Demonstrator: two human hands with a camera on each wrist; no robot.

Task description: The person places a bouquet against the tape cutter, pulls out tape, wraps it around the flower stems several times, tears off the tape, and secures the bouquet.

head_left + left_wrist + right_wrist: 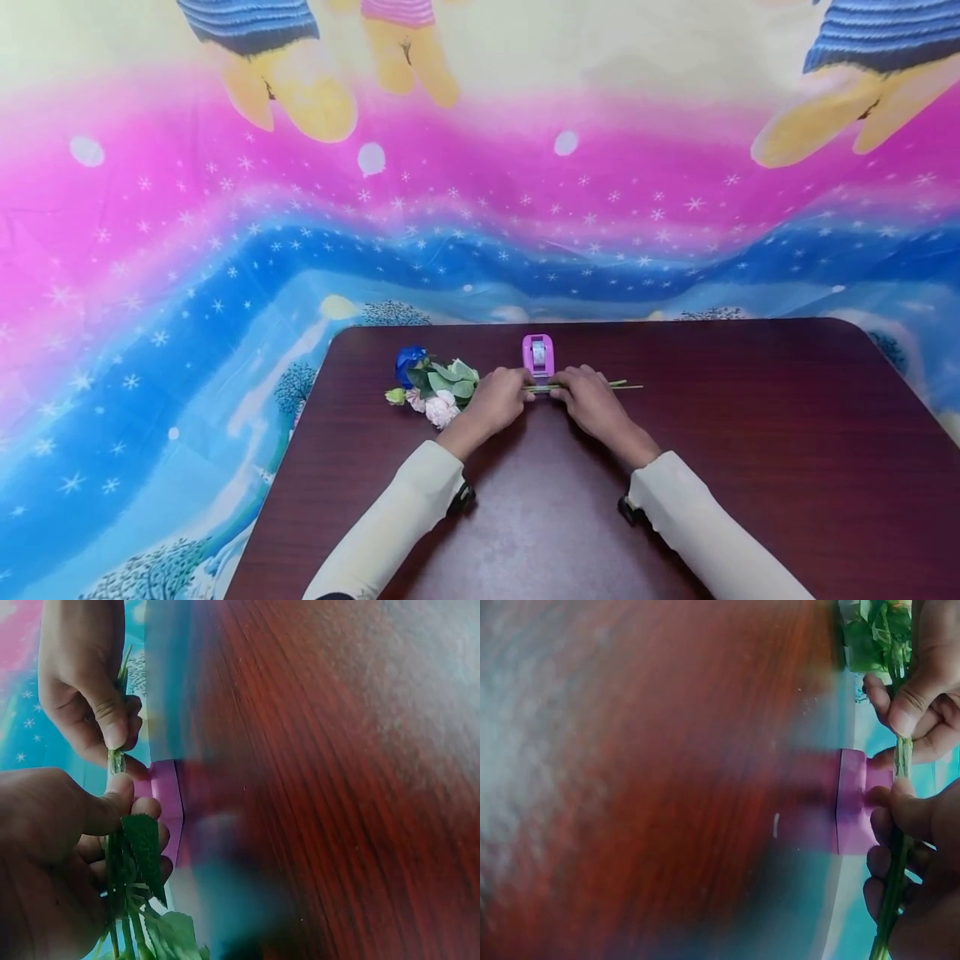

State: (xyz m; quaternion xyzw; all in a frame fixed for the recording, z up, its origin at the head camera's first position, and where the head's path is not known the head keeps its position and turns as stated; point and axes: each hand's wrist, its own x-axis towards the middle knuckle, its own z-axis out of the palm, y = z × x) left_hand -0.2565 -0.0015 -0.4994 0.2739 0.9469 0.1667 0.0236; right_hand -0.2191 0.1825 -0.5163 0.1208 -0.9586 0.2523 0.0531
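Observation:
A small bunch of flowers lies sideways across both hands, its blue rose (408, 365) and pale pink carnation (442, 409) off to the left with green leaves (453, 379). Close below the leaves, my left hand (497, 398) pinches the green stems (542, 387) between thumb and fingers. My right hand (596, 404) grips them further toward their cut ends, which stick out to the right. In the short gap between the two thumbs, a shiny clear band (903, 756) that looks like tape covers the stems. The right palm hides part of the stems.
Just beyond the hands stands a pink tape dispenser (537, 357) with a roll in it. Both hands are over the far part of a dark red-brown table (750, 467). A colourful printed cloth (480, 208) hangs behind the table's far edge.

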